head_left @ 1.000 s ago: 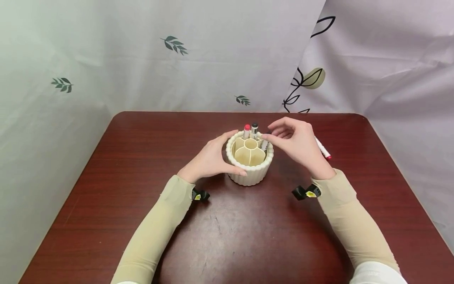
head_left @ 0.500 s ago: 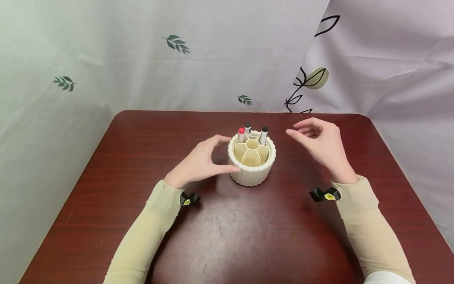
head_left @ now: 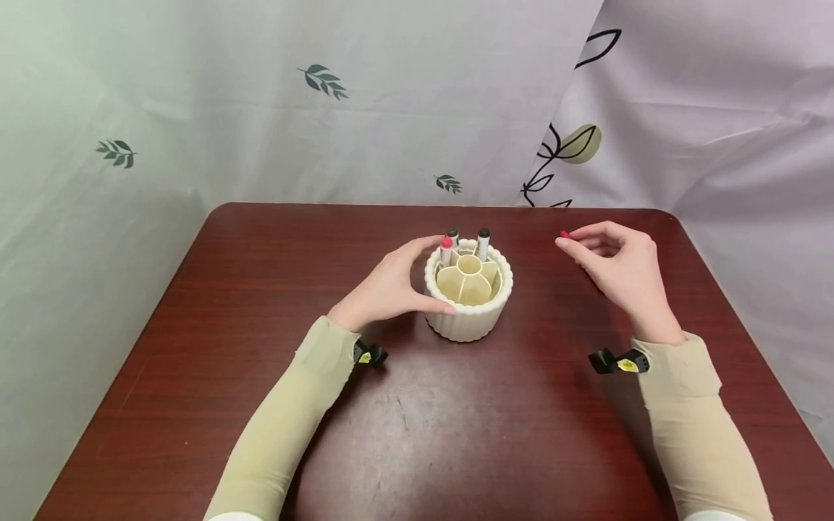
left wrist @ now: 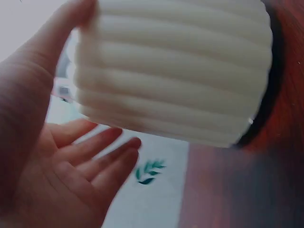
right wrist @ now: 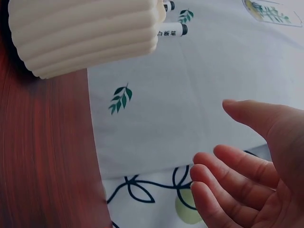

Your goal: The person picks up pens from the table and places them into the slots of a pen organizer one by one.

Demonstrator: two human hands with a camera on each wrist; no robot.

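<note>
In the head view a round cream pen holder (head_left: pixel 462 327) with ribbed sides and inner compartments stands upright. Three whiteboard markers are in its back part: a red-capped marker (head_left: pixel 446 253) and two with black caps, one being the black-capped marker (head_left: pixel 483 244) on the right. My left hand (head_left: pixel 391 286) curls round the holder's left side, thumb in front and fingers behind. My right hand (head_left: pixel 615 264) hovers to the right, its thumb and fingers apart in the right wrist view. A small red tip (head_left: pixel 564 234) shows beside its fingertips; whether they touch it cannot be told.
The dark red-brown wooden table (head_left: pixel 417 434) runs back to a pale cloth backdrop (head_left: pixel 378 145) printed with leaves. Each wrist carries a small black camera (head_left: pixel 619 362). My right hand covers the table surface beneath it.
My right hand has left the black-capped marker in the holder and moved right. My left hand drew back slightly, then closed in again. The holder's compartments have turned a little.
</note>
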